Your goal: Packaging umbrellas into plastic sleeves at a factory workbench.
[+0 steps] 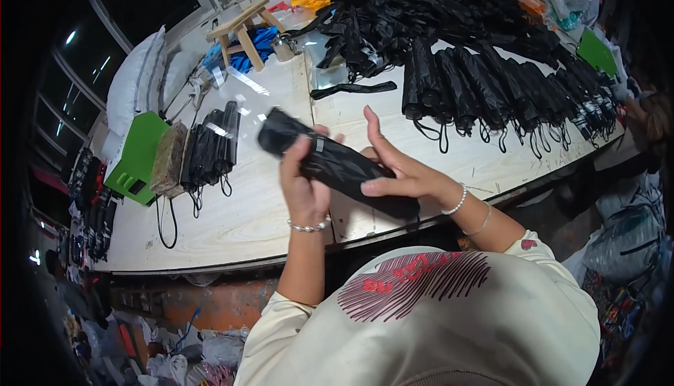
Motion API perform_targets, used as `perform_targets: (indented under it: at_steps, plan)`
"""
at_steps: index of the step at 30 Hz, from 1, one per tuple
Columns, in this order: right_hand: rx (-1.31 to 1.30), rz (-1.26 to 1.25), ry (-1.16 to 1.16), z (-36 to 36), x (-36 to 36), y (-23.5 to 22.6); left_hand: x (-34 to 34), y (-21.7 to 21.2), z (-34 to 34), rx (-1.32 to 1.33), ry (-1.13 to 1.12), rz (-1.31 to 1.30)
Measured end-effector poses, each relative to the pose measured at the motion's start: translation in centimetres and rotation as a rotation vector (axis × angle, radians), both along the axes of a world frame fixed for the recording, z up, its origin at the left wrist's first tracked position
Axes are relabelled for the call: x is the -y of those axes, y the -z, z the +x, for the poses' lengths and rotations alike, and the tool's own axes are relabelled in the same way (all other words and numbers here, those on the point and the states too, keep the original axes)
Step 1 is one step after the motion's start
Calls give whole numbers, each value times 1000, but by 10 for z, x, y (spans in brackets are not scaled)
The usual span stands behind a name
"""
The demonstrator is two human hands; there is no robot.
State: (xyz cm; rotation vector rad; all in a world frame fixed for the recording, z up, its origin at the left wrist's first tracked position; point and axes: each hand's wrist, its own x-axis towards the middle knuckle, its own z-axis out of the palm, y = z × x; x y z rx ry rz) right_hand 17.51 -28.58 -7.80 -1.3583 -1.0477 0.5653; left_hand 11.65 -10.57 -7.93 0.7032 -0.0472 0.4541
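A black folded umbrella (pixel 344 172) lies aslant between my hands, above the near edge of the pale table (pixel 239 228). Its far-left end is held by my left hand (pixel 307 179), thumb on top, slightly blurred. Around the lower right part is my right hand (pixel 404 175), with the thumb laid across the black cloth and the index finger raised away from it. Some right-hand fingers are hidden behind the umbrella. Just beyond my hands a loose black strap (pixel 354 90) rests on the table.
Folded black umbrellas (pixel 484 98) with wrist loops line the right side, below a heap of black umbrellas (pixel 428 17). On the left, more umbrellas (pixel 210 147) lie by a brown block (pixel 168 161) and a green box (pixel 133 158). A small wooden stool (pixel 242 28) stands farther back.
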Motion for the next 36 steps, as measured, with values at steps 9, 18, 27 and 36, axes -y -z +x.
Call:
perform_targets:
  at_steps: [9,18,27,36]
  plan:
    - [-917,-135,-368,-10,19,48,-12,-8,3,67,51,-162]
    - [774,-338,503,-9,13,12,-46,36,23,-135,-189,-130]
    - [769,-368,699,-7,-15,0,78,25,-19,-220,104,-58]
    - [964,2,586,-21,11,-10,-91,31,19,-16,-132,-188]
